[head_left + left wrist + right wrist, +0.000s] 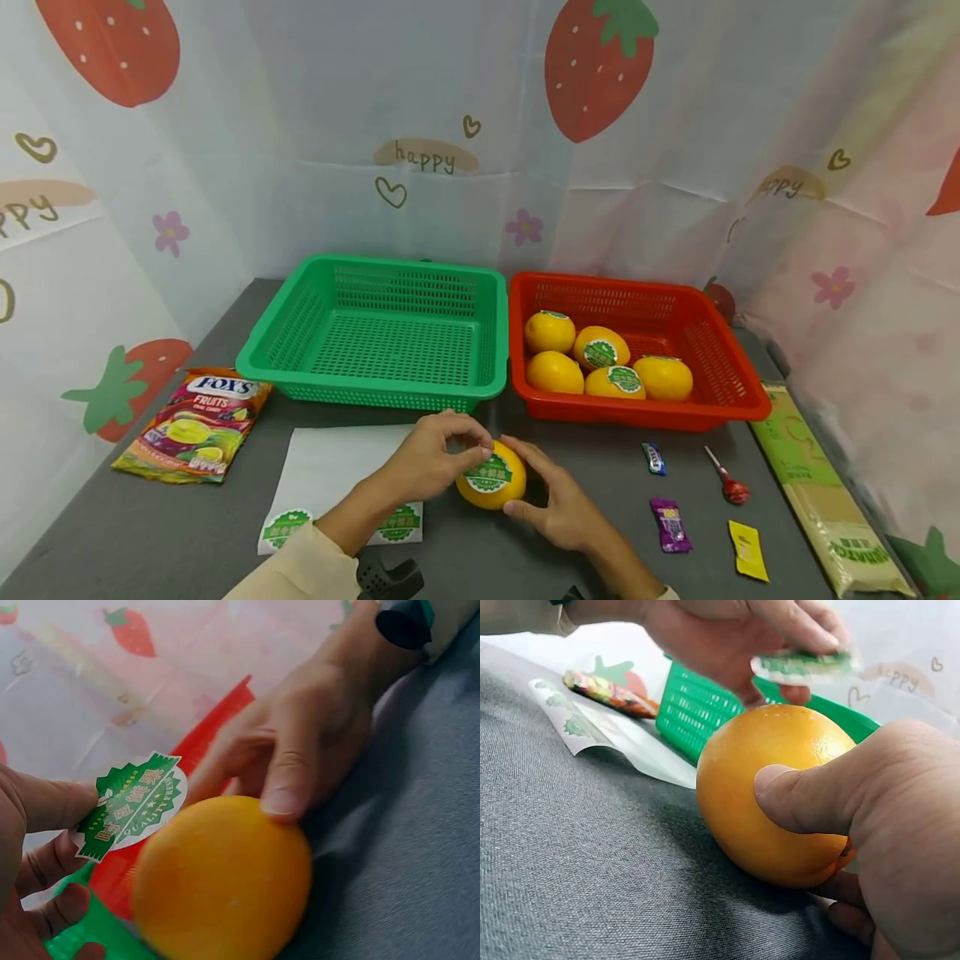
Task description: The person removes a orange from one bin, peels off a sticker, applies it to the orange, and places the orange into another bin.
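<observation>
My right hand (558,502) grips an orange (780,795) that stands on the grey table, thumb on the near side. Between thumb and fingers my left hand (429,461) pinches a green and white round sticker (133,804). In both wrist views the sticker hovers just above the orange, apart from its skin. To the left lies a white sticker sheet (341,467), partly under my left forearm, with green stickers along its near edge. Behind the hands, a red basket (637,408) holds several oranges (550,332), most with a green sticker showing.
A green basket (375,396) stands beside the red one at the back. Far left is a Fox's candy bag (197,427). On the right lie a blue-wrapped candy (654,458), a purple one (671,525), a yellow one (747,551), a lollipop (733,489) and a long noodle pack (828,496).
</observation>
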The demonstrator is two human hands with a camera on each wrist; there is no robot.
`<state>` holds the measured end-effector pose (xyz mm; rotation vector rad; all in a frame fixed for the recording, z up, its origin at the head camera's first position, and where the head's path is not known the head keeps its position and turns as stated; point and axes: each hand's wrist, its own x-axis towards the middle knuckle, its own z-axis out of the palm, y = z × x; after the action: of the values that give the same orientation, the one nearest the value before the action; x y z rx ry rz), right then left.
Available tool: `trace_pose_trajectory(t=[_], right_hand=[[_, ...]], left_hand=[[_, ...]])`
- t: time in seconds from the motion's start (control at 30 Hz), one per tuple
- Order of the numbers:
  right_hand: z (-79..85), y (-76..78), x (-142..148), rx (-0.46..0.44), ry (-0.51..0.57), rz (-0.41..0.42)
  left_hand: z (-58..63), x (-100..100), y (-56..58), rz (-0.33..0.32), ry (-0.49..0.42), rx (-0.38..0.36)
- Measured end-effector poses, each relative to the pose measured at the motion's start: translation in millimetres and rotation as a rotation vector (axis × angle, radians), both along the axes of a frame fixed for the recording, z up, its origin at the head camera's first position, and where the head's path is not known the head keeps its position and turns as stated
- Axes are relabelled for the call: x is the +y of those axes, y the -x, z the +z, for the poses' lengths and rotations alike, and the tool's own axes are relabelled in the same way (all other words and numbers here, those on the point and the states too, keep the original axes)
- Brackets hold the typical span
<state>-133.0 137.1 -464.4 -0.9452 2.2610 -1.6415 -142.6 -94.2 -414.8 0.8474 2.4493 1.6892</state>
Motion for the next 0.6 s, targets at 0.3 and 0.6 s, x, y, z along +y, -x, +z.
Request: trace_pose_trajectory(t=[0.3, 0.6], right_hand=[[-19.6, 9.2, 3.9, 0.059, 0.01, 0.014], [-18.2, 6.6, 5.1, 0.098, 0.005, 0.0]], left_hand=[[-20.3, 13.5, 4.9, 0.127, 0.225, 0.282], [-47.6, 7.4, 6.8, -0.05, 0.219, 0.115]])
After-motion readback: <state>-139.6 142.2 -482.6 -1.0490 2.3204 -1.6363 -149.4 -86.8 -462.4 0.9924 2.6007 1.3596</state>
